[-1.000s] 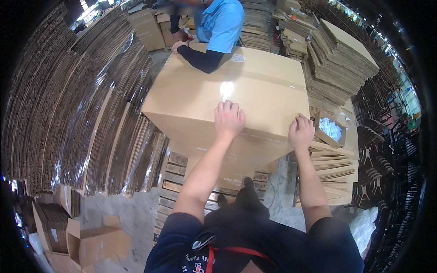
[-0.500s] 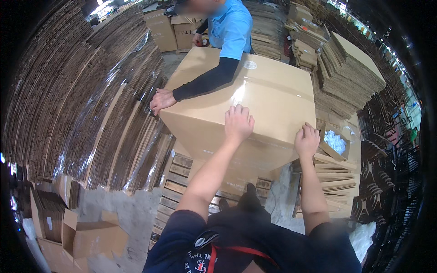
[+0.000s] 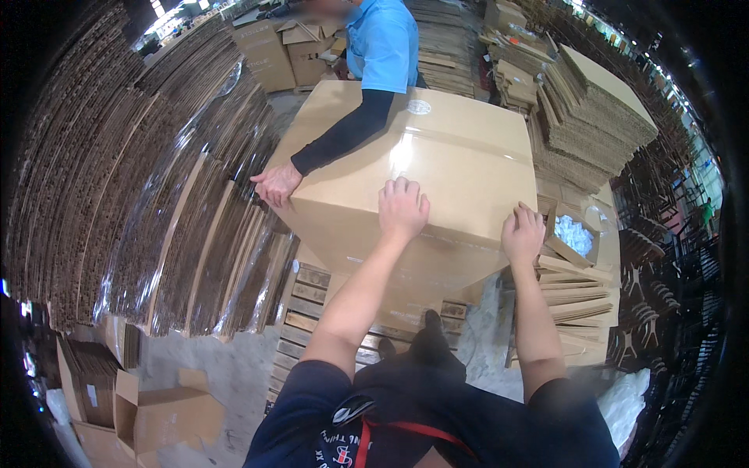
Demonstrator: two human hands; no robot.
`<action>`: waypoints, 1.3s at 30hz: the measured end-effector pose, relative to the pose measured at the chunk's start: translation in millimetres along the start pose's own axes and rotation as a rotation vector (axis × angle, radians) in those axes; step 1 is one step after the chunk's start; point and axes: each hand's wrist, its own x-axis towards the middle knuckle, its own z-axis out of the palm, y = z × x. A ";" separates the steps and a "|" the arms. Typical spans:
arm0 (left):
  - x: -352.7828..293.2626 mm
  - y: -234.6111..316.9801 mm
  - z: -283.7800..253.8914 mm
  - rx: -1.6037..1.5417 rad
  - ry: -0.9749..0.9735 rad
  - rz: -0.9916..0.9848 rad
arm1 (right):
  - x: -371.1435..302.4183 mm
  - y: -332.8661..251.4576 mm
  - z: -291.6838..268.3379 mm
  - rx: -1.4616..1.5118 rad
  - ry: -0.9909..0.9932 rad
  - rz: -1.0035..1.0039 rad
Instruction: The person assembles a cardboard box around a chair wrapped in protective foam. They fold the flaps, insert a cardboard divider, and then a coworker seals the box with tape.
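A large brown cardboard carton (image 3: pixel 460 175) stands in front of me, with a shiny strip of clear tape (image 3: pixel 402 153) along its top. My left hand (image 3: pixel 403 209) rests on its near top edge, fingers apart and slightly bent over the top face. At the right end of the same edge lies my right hand (image 3: pixel 523 234), its fingers spread at the corner and nothing inside it. Across the carton stands a person in a blue shirt (image 3: pixel 384 48). That person's hand (image 3: pixel 278 186) is on the carton's left corner; their other hand is mostly hidden.
Tall stacks of flat cardboard (image 3: pixel 156 164) line the left. A wooden pallet (image 3: pixel 308 300) lies below the carton. On the right are a small box of white packing material (image 3: pixel 573 236) and piled cardboard sheets (image 3: pixel 589 117). An open carton (image 3: pixel 175 417) sits on the floor at lower left.
The other person's hand has shifted slightly left and down at the carton's corner, its thumb now sticking out, and their body has leaned left. My hands keep their places on the carton.
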 end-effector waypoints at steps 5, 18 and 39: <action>6.4 -0.3 5.9 -0.004 -0.046 -0.015 | 6.7 5.2 4.3 0.003 -0.002 -0.008; 26.3 8.9 36.2 0.015 -0.019 0.026 | 22.3 33.4 21.1 -0.021 0.073 0.003; 40.9 2.5 41.0 0.028 -0.078 0.030 | 36.5 31.3 33.1 0.028 0.103 0.010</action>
